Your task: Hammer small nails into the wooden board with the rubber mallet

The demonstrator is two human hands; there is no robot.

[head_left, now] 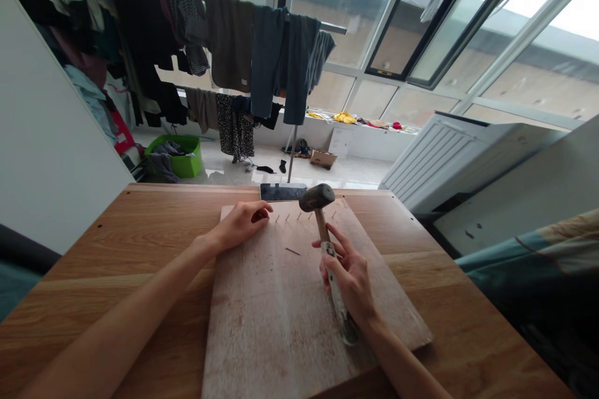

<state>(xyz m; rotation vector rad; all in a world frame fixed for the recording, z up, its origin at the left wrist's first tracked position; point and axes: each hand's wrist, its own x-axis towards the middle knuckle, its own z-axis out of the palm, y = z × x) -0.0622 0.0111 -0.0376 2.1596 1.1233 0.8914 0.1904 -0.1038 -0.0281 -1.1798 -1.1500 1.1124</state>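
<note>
My right hand is wrapped round the worn pale handle of a mallet, its dark head raised above the far part of a whitish wooden board. On the board's far left edge rests my left hand, thumb and fingers curled together; whatever they pinch, if anything, is hidden. To the right of those fingers, several thin nails stand in a row, some slightly tilted. One loose nail lies flat nearer me, between the two hands. Small dark holes mark the board's left half.
The board lies on a brown wooden table. A dark phone sits at the table's far edge, just beyond the board. Past the table are hanging clothes, a green basin, a small cardboard box and a white ribbed panel.
</note>
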